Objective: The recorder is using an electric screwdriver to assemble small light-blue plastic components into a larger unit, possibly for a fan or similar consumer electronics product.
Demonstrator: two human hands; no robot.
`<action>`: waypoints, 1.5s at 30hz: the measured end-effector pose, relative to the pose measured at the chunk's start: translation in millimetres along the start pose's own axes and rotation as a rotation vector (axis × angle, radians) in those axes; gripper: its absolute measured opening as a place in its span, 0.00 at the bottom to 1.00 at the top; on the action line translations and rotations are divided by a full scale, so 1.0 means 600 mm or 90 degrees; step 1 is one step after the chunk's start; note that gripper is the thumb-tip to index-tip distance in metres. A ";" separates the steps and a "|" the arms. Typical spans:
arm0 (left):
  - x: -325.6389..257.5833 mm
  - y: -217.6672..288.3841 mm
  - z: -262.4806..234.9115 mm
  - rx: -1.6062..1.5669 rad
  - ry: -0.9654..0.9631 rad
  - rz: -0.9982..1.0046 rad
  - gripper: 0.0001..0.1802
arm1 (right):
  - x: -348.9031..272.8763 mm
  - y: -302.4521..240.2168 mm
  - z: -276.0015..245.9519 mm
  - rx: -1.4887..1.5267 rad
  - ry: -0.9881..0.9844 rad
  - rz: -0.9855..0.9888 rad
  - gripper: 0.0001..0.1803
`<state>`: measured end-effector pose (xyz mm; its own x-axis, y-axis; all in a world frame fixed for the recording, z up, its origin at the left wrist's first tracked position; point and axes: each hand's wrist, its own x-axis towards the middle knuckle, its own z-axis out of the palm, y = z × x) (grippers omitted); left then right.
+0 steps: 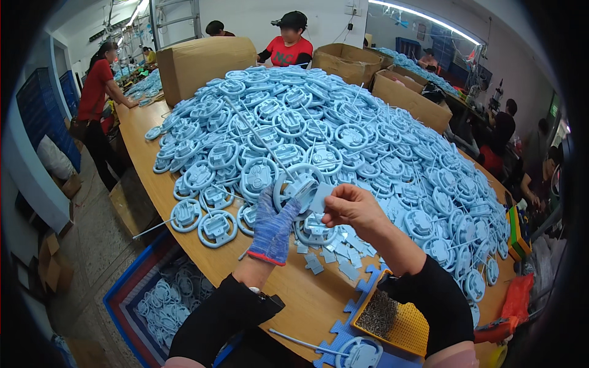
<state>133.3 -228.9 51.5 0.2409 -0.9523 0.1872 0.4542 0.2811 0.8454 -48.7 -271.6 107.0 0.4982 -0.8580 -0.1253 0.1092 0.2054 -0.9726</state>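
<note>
Right now both hands meet over the near edge of a long wooden surface. L hand, in a blue knit glove w/ red cuff, has its grip wrapped round the rim of a light-blue plastic steering-wheel part, holding it up just above the surface. R hand, bare, has thumb and fingers pressed together, pinching a small flat light-blue plate right against the wheel's centre hub; whether the plate is already seated in the hub or only touching it is hard to tell from this angle. Both forearms wear black sleeves.

Behind the hands, a huge heap of identical wheel parts covers most of the surface, many w/ thin sprue rods sticking out. Loose small plates lie scattered just below the hands. Near the R elbow sits a yellow tray w/ a pile of small dark metal bits, prob. screws, resting on blue foam mat pieces. Another wheel lies at the bottom edge.

Below the surface on the L, a blue crate holds more wheels. Cardboard boxes stand at the far end. Other people sit or stand round the room, well apart from these hands.
</note>
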 end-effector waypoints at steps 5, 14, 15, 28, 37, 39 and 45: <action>-0.028 0.003 -0.001 0.131 0.009 0.057 0.28 | -0.010 0.032 0.026 0.063 -0.011 0.009 0.11; -0.056 0.023 -0.017 0.209 -0.023 0.156 0.33 | -0.027 0.008 0.074 -0.346 0.036 0.003 0.20; -0.060 0.034 -0.010 0.154 -0.023 0.133 0.33 | -0.021 0.007 0.061 -0.464 0.062 -0.060 0.25; -0.057 0.024 0.011 0.228 -0.063 0.147 0.42 | -0.044 0.005 0.039 -0.176 0.021 -0.143 0.22; -0.015 -0.045 0.094 0.195 -0.213 0.015 0.44 | -0.101 0.013 -0.071 -0.137 0.143 -0.086 0.23; -0.013 -0.039 0.106 0.219 -0.240 -0.009 0.44 | -0.107 0.014 -0.086 -0.118 0.139 -0.042 0.24; -0.020 -0.048 0.150 0.164 -0.227 -0.070 0.42 | -0.107 0.014 -0.115 -0.097 0.145 -0.060 0.23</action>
<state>40.0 -236.2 69.6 -0.1284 -0.9687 0.2125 0.2217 0.1808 0.9582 -139.3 -247.2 93.7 0.2846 -0.9570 -0.0563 0.0073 0.0609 -0.9981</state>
